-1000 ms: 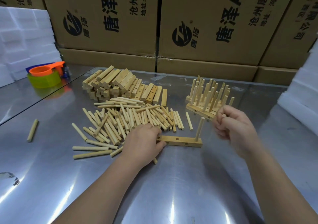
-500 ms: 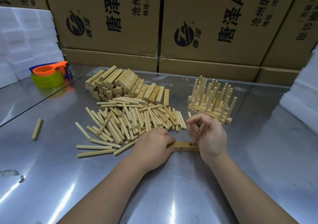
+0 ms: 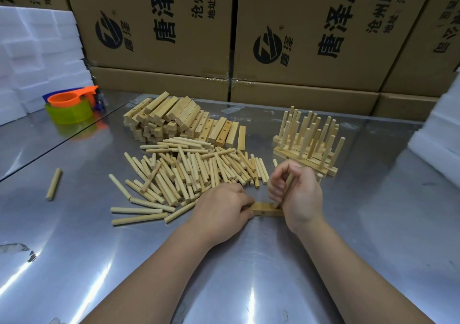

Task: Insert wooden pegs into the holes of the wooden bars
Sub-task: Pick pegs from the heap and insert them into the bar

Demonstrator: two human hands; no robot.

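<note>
A wooden bar (image 3: 264, 209) lies flat on the steel table (image 3: 373, 224) in front of me. My left hand (image 3: 221, 210) grips its left end. My right hand (image 3: 297, 194) is curled round a wooden peg (image 3: 286, 186) that stands tilted with its lower end on the bar's top face. A second peg (image 3: 319, 178) pokes up just behind my right hand; its base is hidden. A pile of loose pegs (image 3: 189, 171) lies behind my left hand. A stack of plain bars (image 3: 179, 121) sits behind the pile.
Finished bars with upright pegs (image 3: 307, 141) stand at the back right. A lone peg (image 3: 53, 184) lies at the left. Orange and green cups (image 3: 69, 109) sit at the far left. Cardboard boxes (image 3: 298, 37) wall the back; white foam blocks (image 3: 37, 49) flank both sides.
My right hand came down from beside the bar's right end and now holds a peg on the bar's top. My left hand stayed on the bar's left end.
</note>
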